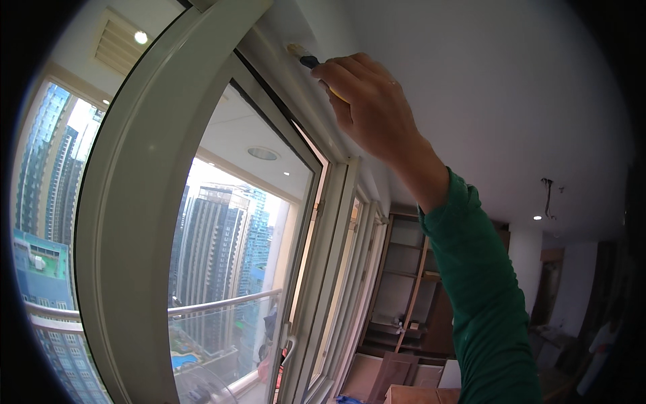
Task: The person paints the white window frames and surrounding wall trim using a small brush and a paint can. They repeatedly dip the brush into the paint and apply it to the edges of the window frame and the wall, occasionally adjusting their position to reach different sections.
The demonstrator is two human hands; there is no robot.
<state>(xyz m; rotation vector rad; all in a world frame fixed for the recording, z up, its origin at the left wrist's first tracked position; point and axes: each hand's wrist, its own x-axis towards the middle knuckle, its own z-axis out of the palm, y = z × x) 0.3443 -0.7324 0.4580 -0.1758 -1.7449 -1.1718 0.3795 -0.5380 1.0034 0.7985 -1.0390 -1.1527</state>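
Observation:
My right hand (370,104) is raised high, its green-sleeved arm reaching up from the lower right. Its fingers are closed around a small paintbrush (308,60) with pale bristles, a dark band and a bit of yellow handle showing below the fingers. The bristle tip meets or nearly meets the white strip of wall (286,71) above the window frame; exact contact is hard to tell. Just under the brush runs the top of a pale grey-green window frame (296,111). My left hand is out of view.
A thick frame post (134,202) stands close on the left. The glazed sash (235,222) with a handle (289,347) hangs beside it, before a balcony railing (229,304). Shelving (404,269) stands at the back. Wires (549,198) dangle from the white ceiling (498,101). A person (602,347) is dimly seen far right.

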